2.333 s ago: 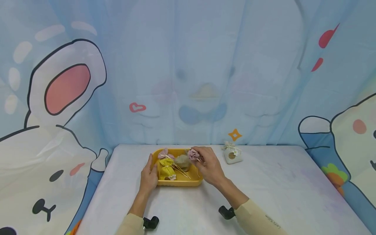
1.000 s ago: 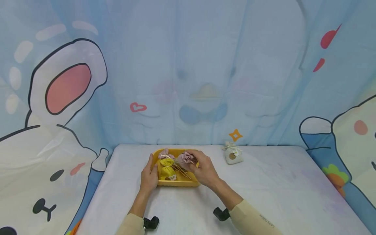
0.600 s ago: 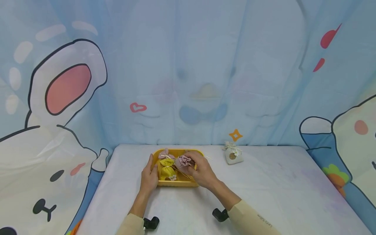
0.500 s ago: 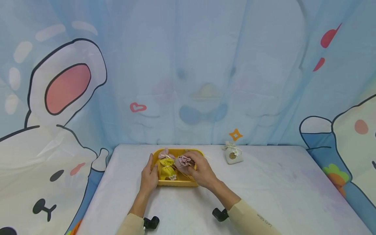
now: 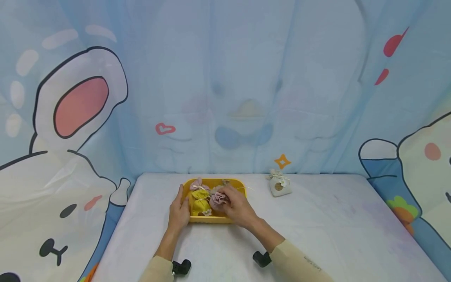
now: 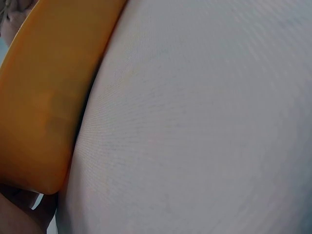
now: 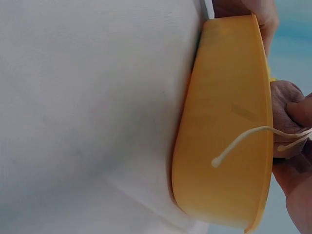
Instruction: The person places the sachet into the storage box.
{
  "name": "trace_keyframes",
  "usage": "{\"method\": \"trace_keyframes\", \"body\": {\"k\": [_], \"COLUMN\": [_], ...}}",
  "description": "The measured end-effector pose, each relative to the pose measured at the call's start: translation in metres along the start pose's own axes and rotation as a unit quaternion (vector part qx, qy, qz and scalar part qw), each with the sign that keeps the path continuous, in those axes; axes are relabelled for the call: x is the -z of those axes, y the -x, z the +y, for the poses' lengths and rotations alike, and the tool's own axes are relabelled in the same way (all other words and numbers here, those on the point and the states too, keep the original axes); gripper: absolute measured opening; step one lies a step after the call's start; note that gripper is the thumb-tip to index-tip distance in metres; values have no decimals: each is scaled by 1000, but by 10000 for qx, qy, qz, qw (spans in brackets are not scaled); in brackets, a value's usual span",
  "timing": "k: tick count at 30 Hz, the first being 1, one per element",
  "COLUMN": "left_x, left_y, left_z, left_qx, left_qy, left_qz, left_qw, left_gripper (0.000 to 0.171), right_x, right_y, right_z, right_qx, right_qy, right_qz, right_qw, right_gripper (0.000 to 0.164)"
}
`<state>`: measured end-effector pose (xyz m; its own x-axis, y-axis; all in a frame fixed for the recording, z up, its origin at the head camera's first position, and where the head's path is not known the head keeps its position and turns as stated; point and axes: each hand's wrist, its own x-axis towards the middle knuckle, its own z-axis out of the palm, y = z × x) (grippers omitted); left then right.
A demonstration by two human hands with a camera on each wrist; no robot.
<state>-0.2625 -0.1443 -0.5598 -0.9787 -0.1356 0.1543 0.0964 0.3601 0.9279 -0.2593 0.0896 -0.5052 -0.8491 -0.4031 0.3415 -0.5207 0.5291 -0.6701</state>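
My left hand [image 5: 179,210] holds a yellow plastic tray [image 5: 215,220] by its left side, thumb at the rim. Over the tray's right half, my right hand [image 5: 239,207] grips a dusty-pink drawstring pouch [image 5: 218,199] by its gathered fabric. A pale cord [image 7: 243,140] from the held pouch trails outside the tray wall in the right wrist view. Beside that pouch lies a shiny yellow drawstring pouch [image 5: 201,201], with another pink pouch [image 5: 198,184] behind it. Mostly hidden by my right hand is an olive-grey pouch [image 5: 225,182].
A cream pouch [image 5: 280,186] with a white flower and round brown patch stands on the white-covered table [image 5: 324,219], right of the tray. A blue cartoon-print curtain [image 5: 243,86] hangs along the table's back edge.
My right hand has carried the pink pouch left and nearer to me, from the tray's right rim to over its inside. The olive-grey pouch is now largely covered. My left hand stays put.
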Motion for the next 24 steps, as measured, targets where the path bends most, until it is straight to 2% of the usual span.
{"method": "trace_keyframes", "body": {"k": [13,24], "left_x": [-1,0], "left_y": [0,0], "left_z": [1,0], "left_qx": [-9,-19], "left_qy": [44,34], "left_qz": [16,15], "left_qw": [10000,10000], "left_gripper": [57,57], "right_x": [-12,-16], "right_y": [0,1], "right_z": [-2,0], "right_qx": [-737,-734], "right_qy": [219,318], "right_qz": [-31,-25], "right_qw": [9970,9968], "right_gripper": [33,34]}}
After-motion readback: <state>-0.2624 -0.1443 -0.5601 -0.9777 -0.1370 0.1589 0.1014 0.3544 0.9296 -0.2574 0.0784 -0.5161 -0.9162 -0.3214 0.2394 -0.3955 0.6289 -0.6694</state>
